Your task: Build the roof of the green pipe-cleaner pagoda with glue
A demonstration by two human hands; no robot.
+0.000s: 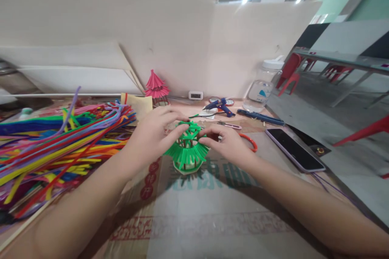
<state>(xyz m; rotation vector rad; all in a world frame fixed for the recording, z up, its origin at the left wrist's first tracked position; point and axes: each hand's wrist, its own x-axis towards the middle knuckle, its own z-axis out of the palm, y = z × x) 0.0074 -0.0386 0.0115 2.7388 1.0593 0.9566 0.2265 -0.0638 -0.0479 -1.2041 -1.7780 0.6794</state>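
A small green pipe-cleaner model [187, 150] shaped like a roofed pavilion stands on a pale round base on the cardboard sheet [212, 206]. My left hand [152, 133] curls over its left side, fingers closed on the green top. My right hand [226, 141] pinches the roof's right edge with fingertips pressed together. Both hands touch the model from opposite sides.
A big heap of coloured pipe cleaners [57, 145] lies at the left. Behind stand a pink pipe-cleaner pavilion [156, 88], a blue glue gun [219, 106], a plastic jar [265, 85] and a blue tool [260, 117]. A phone [294, 149] lies at the right, orange scissor handles [249, 141] beside my right hand.
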